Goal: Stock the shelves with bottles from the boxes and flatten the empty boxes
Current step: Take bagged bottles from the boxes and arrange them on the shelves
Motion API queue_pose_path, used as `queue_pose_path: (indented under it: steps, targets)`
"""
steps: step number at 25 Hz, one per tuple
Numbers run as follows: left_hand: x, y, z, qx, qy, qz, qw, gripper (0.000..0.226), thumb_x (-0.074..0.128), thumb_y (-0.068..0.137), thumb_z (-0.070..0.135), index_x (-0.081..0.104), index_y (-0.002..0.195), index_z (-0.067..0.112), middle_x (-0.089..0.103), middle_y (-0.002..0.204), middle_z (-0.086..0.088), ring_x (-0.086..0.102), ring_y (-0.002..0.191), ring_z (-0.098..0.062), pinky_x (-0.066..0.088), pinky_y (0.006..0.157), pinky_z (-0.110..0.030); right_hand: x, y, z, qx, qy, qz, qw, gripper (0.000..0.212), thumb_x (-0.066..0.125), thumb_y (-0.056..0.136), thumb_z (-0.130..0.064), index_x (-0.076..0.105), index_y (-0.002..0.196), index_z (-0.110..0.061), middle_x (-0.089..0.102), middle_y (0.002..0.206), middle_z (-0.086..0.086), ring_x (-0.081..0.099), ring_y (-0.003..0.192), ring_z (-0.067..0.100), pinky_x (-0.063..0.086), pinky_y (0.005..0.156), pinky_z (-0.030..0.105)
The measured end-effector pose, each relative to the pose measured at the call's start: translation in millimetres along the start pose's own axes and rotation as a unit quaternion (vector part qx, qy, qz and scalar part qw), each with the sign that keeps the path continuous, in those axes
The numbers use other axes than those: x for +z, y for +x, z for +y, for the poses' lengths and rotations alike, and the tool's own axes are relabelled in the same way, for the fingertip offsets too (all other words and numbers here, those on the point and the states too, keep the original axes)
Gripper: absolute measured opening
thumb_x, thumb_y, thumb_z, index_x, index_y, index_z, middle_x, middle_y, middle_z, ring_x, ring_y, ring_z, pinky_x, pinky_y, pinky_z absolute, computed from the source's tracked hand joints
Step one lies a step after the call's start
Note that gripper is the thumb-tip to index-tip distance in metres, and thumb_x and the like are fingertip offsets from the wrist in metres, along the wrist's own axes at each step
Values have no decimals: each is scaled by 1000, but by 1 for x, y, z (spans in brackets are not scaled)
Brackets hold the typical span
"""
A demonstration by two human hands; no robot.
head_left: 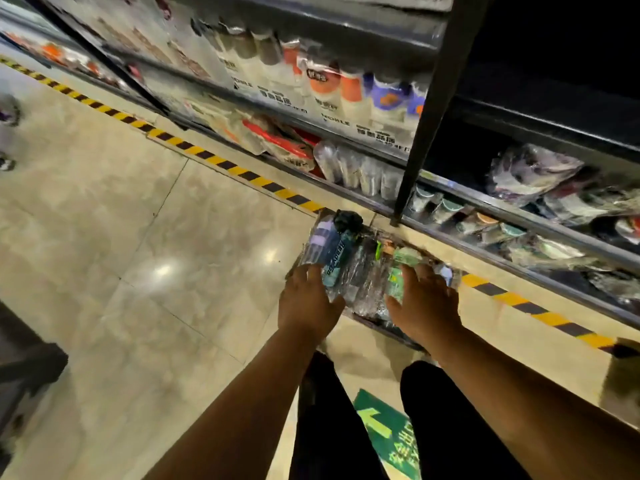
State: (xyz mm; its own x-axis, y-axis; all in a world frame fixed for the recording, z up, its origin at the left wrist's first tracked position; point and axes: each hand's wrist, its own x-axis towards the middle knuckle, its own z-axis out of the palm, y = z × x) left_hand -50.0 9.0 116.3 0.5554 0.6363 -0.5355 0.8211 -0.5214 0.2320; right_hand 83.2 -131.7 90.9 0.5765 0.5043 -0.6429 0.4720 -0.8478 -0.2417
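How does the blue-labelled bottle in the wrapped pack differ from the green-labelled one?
The blue-labelled bottle has a blue and lilac label; the green-labelled bottle a green one. The blue-labelled bottle lies under the left hand, the green-labelled bottle under the right hand. Both lie in one clear-wrapped pack.
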Motion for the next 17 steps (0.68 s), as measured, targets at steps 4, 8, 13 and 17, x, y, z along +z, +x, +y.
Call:
queue_pose_path:
  steps: [4,8,13,17]
  targets:
    - [54,109,-31,9,-17,-63,998,75,63,89,44,29,149,14,38,148,-14,39,133,-33,37,111,-44,74,60,-2,70,42,14,997,70,49,96,-51,20,154,-26,22,160,9,31,142,32,32,109,43]
    - [119,192,-67,6,8,-116,993,91,63,88,54,16,153,11,28,153,-19,30,141,-39,31,115,-49,153,98,-6,166,114,17,979,71,58,92,-47,29,151,-23,32,151,11,36,136,35,36,106,48]
    - [174,247,-94,-28,-59,-120,991,103,66,84,60,9,156,14,22,160,-17,23,147,-38,28,116,-49,227,116,-15,217,210,37,953,77,65,88,-42,25,151,-24,32,148,14,39,133,37,39,106,54]
    - [194,250,-96,-15,-77,-94,993,106,74,77,58,15,153,14,34,152,-15,34,140,-37,33,112,-47,246,125,-19,249,231,58,939,79,66,88,-40,23,153,-25,30,149,14,37,134,37,36,108,55]
